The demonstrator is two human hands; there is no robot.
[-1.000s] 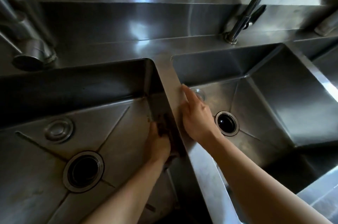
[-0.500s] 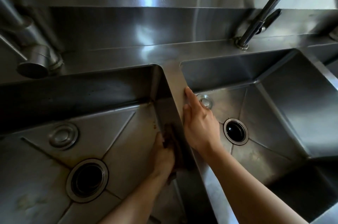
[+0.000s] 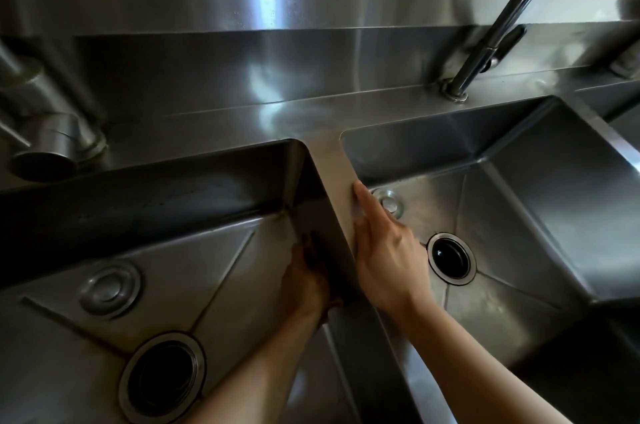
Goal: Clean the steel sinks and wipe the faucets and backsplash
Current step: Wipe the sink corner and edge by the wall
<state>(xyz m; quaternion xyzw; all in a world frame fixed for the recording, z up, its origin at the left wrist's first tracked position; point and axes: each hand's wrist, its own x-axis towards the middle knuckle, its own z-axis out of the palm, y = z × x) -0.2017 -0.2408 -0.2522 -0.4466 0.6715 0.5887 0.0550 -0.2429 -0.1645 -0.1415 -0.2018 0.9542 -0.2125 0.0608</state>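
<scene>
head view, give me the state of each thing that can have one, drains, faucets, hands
left steel sink round drain: open, no stopper
right steel sink round drain: open, no stopper
tall steel faucet: no water running
left hand: presses a dark scrub pad on the divider wall
right hand: fingers straight, resting on the steel divider

Two brushed-steel sinks lie side by side in the counter, the left sink (image 3: 214,271) in shadow with a dark scrub pad (image 3: 317,252) against its right wall. The right sink (image 3: 519,215) is brighter. A steel backsplash (image 3: 242,77) runs along the counter's far edge behind the left faucet (image 3: 45,132) and the slanted right faucet (image 3: 498,21).
</scene>
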